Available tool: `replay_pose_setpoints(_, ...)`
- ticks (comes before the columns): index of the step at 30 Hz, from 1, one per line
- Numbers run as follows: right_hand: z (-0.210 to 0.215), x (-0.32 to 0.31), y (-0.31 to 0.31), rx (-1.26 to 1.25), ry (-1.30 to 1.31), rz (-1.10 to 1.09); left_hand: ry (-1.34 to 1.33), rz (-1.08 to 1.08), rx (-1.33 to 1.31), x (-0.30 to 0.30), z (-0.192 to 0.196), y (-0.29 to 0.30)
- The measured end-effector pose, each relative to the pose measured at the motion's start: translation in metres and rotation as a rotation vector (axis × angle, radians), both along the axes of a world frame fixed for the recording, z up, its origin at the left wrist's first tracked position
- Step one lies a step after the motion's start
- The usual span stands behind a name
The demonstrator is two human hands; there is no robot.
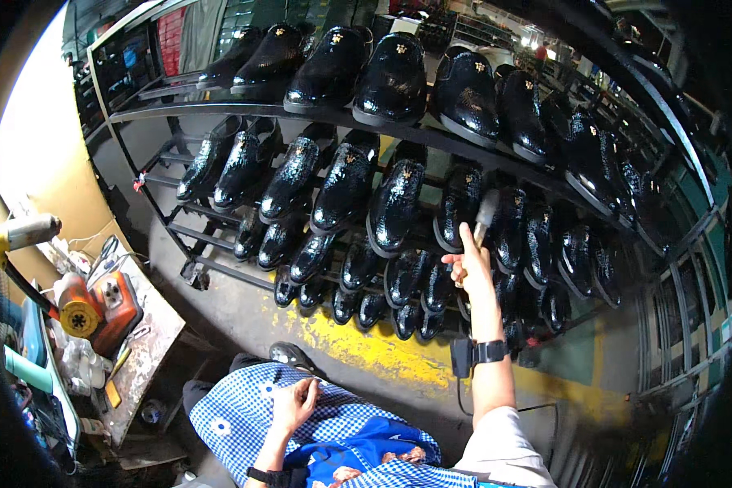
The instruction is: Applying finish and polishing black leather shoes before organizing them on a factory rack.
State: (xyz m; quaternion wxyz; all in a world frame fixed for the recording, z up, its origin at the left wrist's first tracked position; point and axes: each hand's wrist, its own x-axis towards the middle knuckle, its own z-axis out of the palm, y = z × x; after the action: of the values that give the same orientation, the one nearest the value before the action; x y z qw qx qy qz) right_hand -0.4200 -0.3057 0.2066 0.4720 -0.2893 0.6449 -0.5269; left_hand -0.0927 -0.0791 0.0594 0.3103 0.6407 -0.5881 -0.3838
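1 right hand with brush at glossy black shoe.

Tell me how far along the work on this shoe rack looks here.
Done: glossy black shoes fill every rack tier. In hand: the right hand reaches up with a pale tool to a middle-tier shoe; the left hand rests on the lap. Left: nothing shows which pairs are untreated.

A dark metal rack stands on grey floor with worn yellow paint.
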Motion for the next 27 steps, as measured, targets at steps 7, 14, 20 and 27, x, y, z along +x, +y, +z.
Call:
replay_pose_setpoints(7,0.017,0.004,0.002,-0.015,-0.072,0.019,0.042,0.068,-0.116,-0.004,-0.004,0.005)
replay_pose_setpoints(14,-0.063,0.03,0.11,-0.246,-0.392,0.177,0.194,0.116,-0.071,0.006,-0.009,0.011)
replay_pose_setpoints(20,-0.084,0.061,0.178,-0.356,-0.374,0.536,0.46,0.294,-0.202,0.044,-0.004,0.022)
replay_pose_setpoints(27,-0.069,0.175,0.13,-0.109,-0.538,0.867,0.246,0.743,-0.406,0.129,0.005,0.058)
